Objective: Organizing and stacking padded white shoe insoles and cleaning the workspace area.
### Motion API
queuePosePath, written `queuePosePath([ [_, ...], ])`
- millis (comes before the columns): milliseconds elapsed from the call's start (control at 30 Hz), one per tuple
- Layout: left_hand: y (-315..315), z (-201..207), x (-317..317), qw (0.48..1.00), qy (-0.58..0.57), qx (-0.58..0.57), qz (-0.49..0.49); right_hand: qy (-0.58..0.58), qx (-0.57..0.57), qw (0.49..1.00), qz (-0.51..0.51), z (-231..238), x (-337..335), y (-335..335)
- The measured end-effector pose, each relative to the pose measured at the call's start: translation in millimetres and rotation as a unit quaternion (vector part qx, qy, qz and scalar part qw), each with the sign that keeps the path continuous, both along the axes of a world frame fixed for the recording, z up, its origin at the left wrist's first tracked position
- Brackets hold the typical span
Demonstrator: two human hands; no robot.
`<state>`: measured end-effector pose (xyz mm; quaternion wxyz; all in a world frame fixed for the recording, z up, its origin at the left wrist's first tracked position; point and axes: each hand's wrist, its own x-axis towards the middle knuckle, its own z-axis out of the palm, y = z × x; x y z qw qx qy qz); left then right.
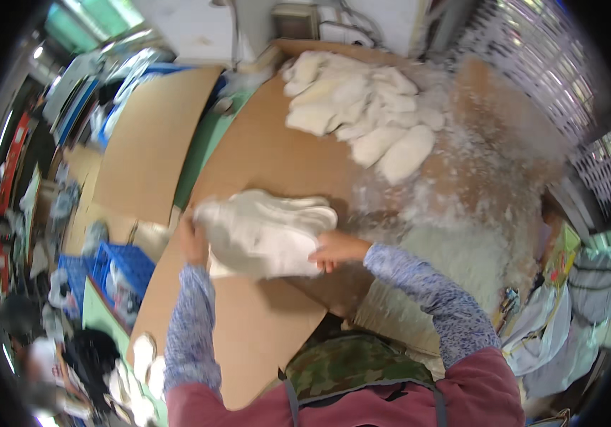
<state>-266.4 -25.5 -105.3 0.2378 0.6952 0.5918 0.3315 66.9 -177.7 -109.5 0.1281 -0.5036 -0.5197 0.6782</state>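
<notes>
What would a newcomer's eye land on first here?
Probably the stack of white insole-shaped pieces held mid-picture between the left hand and right hand. Next, the heap of fuzzy cream pieces beyond it on the brown board, then the white fluff strewn to the heap's right.

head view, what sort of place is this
Likely a small workshop: a held stack of white pieces, a heap of similar cream pieces, and loose white fluff scattered over the brown work surface.

Brown tabletop (248,156) with a heap of cream fleecy pieces (355,107) and, to their right, loose white fluff (462,185).
</notes>
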Motion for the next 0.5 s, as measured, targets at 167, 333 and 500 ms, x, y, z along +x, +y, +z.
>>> queuePosePath([
  [167, -32.4, -18.4, -38.1, 0.987, -0.093, -0.130, 0.020, -0.049, 0.130, 0.986, -0.096, 19.8, 49.5, 30.0],
  [333, -36.1, 38.6, -5.6, 0.995, -0.035, -0.083, 0.050, -0.362, 0.405, 0.778, -0.316, -1.7, 191.4, 99.9],
  [500, -19.1, 97.2, 1.6, 0.995, 0.032, 0.090, 0.030, -0.461, 0.552, 0.685, -0.119, -17.0, 184.8, 172.9],
])
